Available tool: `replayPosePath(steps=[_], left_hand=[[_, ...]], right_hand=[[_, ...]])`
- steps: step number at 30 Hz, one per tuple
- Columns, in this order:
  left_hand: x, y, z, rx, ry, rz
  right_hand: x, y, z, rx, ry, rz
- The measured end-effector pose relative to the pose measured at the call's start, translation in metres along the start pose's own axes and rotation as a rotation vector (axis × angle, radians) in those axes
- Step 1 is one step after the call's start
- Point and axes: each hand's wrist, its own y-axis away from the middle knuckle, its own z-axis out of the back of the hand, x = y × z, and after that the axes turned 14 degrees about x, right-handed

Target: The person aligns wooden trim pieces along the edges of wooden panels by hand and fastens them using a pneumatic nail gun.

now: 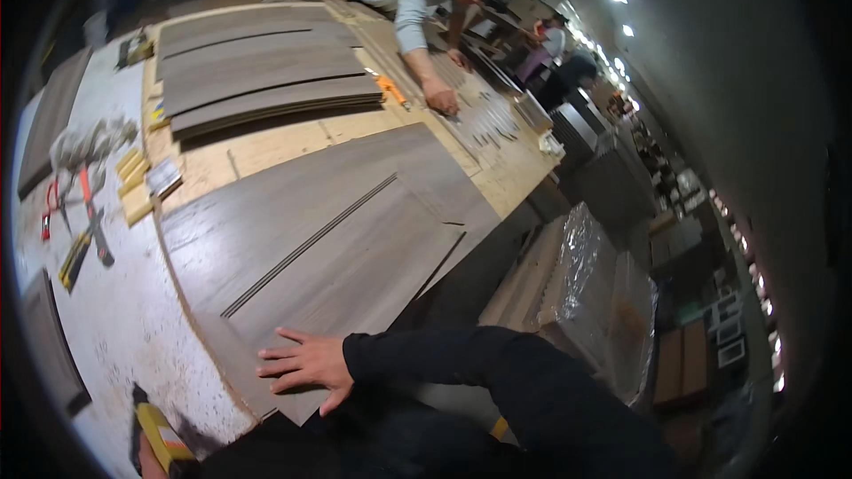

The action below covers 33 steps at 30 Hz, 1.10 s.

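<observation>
My right hand (309,365) lies palm down, fingers spread, on a grey-brown wood-grain panel (346,239) at the corner nearest me. A long dark double line runs across the panel's face, and a shorter dark slot shows near its right edge. At the lower left my left hand (149,459) is closed round a yellow and black tool with a narrow dark tip (164,439). The tool is over the white table surface (133,319), apart from the panel. Its lower part is cut off by the frame's edge, so I cannot tell its exact kind.
Beyond the panel sits a stack of similar boards (266,62). Pliers (55,204), a hammer-like tool (93,213), a yellow-black cutter (75,259) and yellow blocks (133,186) lie left. A co-worker (417,9) leans over the far end. Wrapped boards (577,275) stand right.
</observation>
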Motion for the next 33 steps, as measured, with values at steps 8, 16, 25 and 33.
replayPosePath(steps=[8,16,25,33], left_hand=[[0.022,-0.027,-0.101,0.1,0.326,0.156],[0.028,0.007,-0.22,0.172,0.495,0.379],[0.013,-0.059,-0.233,0.128,-0.001,0.326],[-0.073,-0.161,-0.217,-0.152,0.317,0.016]], right_hand=[[-0.102,0.193,0.047,-0.872,0.181,-1.0],[-0.143,0.303,0.029,-0.908,-0.395,-1.494],[-0.065,0.329,-0.062,-1.157,-0.43,-1.304],[0.024,0.397,-0.119,-1.05,-1.289,-1.139]])
